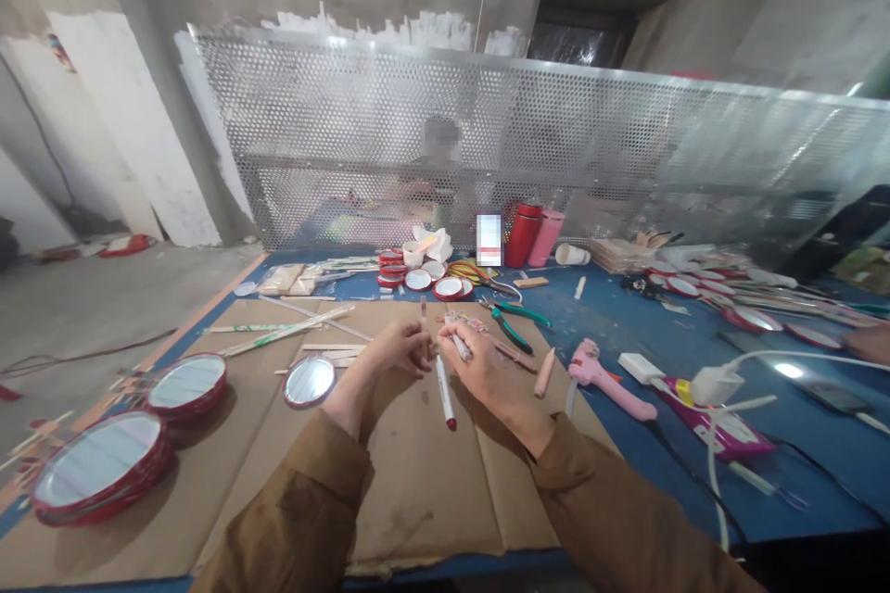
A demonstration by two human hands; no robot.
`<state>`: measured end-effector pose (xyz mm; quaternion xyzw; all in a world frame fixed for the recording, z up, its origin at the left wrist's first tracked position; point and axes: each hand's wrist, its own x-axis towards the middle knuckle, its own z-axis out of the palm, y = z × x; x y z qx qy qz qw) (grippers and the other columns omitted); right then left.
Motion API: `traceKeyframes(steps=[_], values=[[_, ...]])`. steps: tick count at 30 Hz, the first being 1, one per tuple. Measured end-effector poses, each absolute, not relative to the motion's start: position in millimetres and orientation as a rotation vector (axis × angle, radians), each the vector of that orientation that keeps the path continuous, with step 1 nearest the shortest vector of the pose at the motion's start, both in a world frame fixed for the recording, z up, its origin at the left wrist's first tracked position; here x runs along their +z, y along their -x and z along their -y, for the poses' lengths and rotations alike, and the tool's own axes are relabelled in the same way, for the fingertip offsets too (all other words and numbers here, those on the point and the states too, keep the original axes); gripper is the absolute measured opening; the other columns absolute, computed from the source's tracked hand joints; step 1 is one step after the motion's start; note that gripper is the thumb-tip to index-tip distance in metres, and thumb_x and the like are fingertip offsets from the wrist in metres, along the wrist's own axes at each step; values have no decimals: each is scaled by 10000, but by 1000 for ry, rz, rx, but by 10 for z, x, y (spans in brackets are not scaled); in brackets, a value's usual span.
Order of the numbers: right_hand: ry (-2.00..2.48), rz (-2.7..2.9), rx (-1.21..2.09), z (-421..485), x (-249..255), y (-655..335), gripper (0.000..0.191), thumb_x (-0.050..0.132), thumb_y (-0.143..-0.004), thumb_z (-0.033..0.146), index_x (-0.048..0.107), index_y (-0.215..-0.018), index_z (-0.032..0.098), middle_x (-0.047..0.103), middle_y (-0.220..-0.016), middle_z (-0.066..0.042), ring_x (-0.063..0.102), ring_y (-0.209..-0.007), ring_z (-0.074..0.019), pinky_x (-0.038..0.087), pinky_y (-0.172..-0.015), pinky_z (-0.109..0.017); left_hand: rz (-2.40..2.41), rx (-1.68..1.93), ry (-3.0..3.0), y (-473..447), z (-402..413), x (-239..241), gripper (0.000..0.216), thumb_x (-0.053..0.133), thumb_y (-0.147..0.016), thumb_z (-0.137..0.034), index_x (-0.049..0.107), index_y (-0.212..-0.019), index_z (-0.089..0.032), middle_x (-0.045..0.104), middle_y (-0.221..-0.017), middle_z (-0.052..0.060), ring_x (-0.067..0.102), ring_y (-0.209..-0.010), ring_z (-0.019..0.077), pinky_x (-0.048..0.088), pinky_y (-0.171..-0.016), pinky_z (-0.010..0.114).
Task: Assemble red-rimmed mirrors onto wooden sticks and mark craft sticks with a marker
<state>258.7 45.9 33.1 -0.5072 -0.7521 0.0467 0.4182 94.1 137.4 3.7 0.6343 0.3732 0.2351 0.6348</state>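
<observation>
My left hand [405, 347] is closed, pinching a thin brownish strip [424, 308] that stands up from the fingertips. Close beside it, my right hand [487, 375] grips a white marker [459, 345], its back end pointing toward me. Below and between the hands, a second white marker with a dark red end [446, 394] lies on the cardboard sheet [424, 491]. Left of my left wrist lies a small round mirror [310, 381]. Whether the held marker's tip touches the strip is hidden by my fingers.
Two larger red-rimmed mirrors [104, 463] sit at the left. Green-handled pliers [514, 326], a pink glue gun [604, 380] and a power strip [719, 422] with cables are on the right. Behind stand a red bottle [523, 236] and a perforated metal panel [334, 130].
</observation>
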Motion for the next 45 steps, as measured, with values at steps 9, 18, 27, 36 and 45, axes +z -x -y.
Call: traceKeyframes(steps=[9, 18, 27, 36, 45], values=[[1294, 1867, 214, -441, 343, -2577, 155, 493, -959, 248, 597, -845, 236, 673, -826, -32, 623, -790, -193, 458, -739, -298, -858, 505, -1655, -958, -1343, 96, 312, 646, -834, -465, 566, -767, -171, 546, -509, -11, 546, -436, 124, 448, -452, 227], [1334, 1800, 296, -461, 357, -2576, 149, 481, -957, 234, 630, -969, 227, 682, -778, -16, 639, -777, -185, 478, -738, -281, -845, 501, -1661, -970, -1362, 64, 339, 668, -800, -495, 585, -756, -169, 538, -509, -11, 522, -429, 115, 421, -438, 219], [1375, 1901, 288, -472, 301, -2574, 118, 555, -937, 214, 643, -1016, 219, 728, -982, -56, 666, -886, -200, 489, -788, -303, -845, 480, -1600, -968, -1363, 64, 316, 725, -777, -434, 630, -888, -154, 558, -549, -24, 526, -437, 108, 417, -441, 216], [1327, 1974, 337, -470, 252, -2577, 175, 564, -905, 148, 654, -1039, 216, 736, -955, -48, 671, -845, -190, 482, -766, -301, -866, 439, -1601, -915, -1304, 129, 389, 736, -787, -527, 563, -773, -179, 545, -527, -21, 525, -452, 109, 431, -451, 221], [1322, 2011, 359, -504, 152, -2583, 207, 582, -897, 133, 671, -1064, 217, 739, -944, -46, 664, -834, -192, 477, -755, -302, -873, 457, -1664, -887, -1295, 118, 546, 725, -718, -687, 545, -749, -172, 546, -514, -17, 507, -419, 101, 429, -442, 225]])
